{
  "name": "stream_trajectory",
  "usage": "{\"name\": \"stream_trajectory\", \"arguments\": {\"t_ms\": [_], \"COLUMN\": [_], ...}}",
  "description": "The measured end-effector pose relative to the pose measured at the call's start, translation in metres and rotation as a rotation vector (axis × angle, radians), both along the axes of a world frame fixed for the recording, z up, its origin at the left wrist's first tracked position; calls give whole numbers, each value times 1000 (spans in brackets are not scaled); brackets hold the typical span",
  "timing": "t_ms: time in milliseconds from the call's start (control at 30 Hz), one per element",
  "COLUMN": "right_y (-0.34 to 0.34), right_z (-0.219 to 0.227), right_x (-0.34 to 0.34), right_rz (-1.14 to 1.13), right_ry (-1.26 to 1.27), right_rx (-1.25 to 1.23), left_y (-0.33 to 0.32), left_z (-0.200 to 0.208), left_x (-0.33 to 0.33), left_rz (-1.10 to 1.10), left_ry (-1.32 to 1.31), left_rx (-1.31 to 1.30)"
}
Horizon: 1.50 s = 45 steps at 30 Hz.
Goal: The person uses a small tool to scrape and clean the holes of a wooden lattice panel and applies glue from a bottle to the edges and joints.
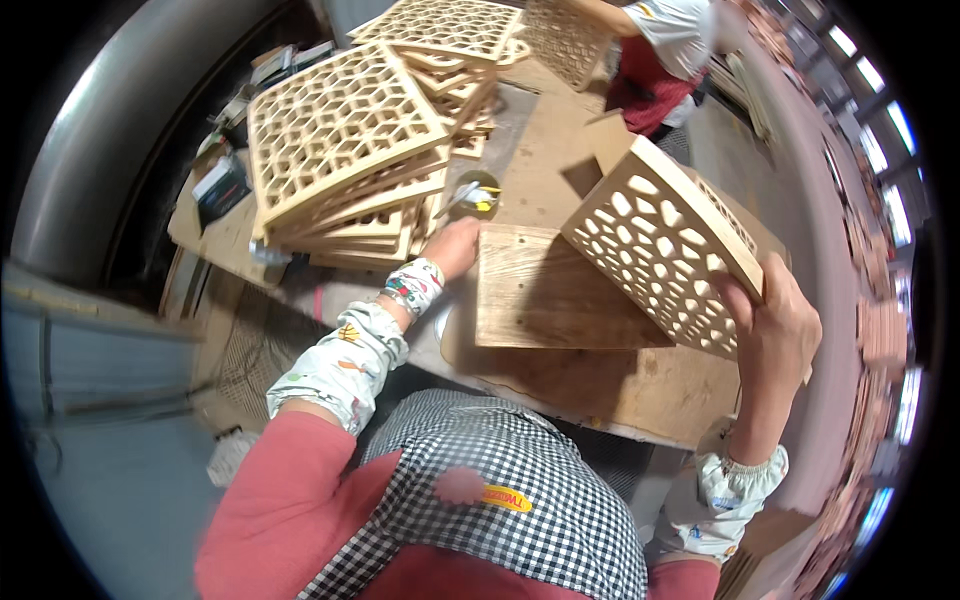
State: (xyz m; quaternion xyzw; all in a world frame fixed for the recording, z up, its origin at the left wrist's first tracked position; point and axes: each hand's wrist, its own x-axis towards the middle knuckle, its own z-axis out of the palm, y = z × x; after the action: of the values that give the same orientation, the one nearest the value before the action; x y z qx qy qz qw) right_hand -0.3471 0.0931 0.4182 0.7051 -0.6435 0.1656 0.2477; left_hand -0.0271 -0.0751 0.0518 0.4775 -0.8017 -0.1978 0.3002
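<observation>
One pale wooden panel with irregular cut-out cells and a deep frame (pixel 655 262), tilted, its lower left side over the brown wood-grained rectangular board (pixel 545 295); whether the two touch cannot be told. Right hand (pixel 780 322): clamped on the panel's right-hand edge, thumb on the perforated face. Left hand (pixel 457 248): at the board's upper left corner, fingers largely hidden; whether they are together or apart, or grip the board, cannot be told. Just beyond the left hand, one small round container (pixel 470 208) with yellow and white items. Left of it, one uneven stack of pale wooden lattice panels (pixel 345 135); behind, further lattice panels (pixel 440 28). Beneath, one brown-topped worktable (pixel 540 378). Beyond the table, one co-worker in white sleeve and red apron (pixel 665 65), near another upright lattice panel (pixel 563 45).
</observation>
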Motion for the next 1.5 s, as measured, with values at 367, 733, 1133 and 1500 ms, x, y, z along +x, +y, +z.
{"name": "stream_trajectory", "arguments": {"t_ms": [367, 733, 1133, 1500], "right_y": [-8, -13, -19, -21], "right_z": [8, 4, 9, 10], "right_x": [-4, -10, -6, 0], "right_rz": [-17, -66, -68, -102], "right_ry": [-24, -32, -42, -62], "right_rx": [-1, -11, 12, 4], "left_y": [-101, -112, -140, -152], "left_z": [-21, 14, -18, 3], "left_x": [-27, -33, -34, -50], "left_rz": [138, 165, 267, 222], "left_ry": [-729, -587, -747, -847], "left_rx": [-180, 211, -49, 149]}}
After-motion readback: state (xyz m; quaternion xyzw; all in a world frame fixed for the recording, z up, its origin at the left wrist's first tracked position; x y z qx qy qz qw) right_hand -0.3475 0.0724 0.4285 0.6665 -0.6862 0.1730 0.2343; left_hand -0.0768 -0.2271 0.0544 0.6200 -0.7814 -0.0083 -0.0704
